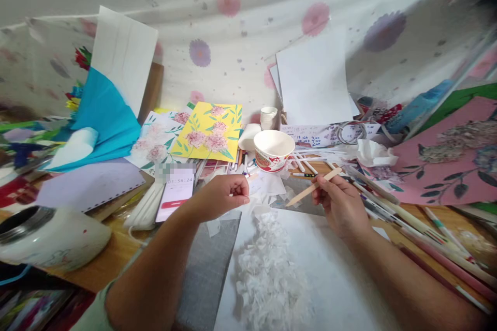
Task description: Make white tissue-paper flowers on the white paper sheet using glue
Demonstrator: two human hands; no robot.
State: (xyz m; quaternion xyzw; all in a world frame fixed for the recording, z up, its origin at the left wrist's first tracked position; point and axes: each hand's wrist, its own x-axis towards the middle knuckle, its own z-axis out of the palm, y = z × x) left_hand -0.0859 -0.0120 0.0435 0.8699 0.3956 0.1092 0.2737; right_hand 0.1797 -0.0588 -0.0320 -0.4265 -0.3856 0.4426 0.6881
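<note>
In my right hand (344, 204) is a flat wooden craft stick (310, 189), held between thumb and fingers, its tip angled down to the left. My left hand (223, 196) hovers above the table with its fingers curled together; whatever they may pinch is too small or hidden to name. Between and below the hands lies a white sheet of paper (334, 269) bearing a long cluster of crumpled white paper scraps (267, 274). Just beyond the hands stands a white paper bowl (274, 150) with a red printed pattern.
A phone (176, 194) showing a timer lies left of my left hand. An uncapped white flask (50, 238) stands at the left. Pens and brushes (419, 227) spread at the right. Behind are a yellow flower picture (212, 132), stacked paper cups (268, 118) and a pink flower picture (446, 150).
</note>
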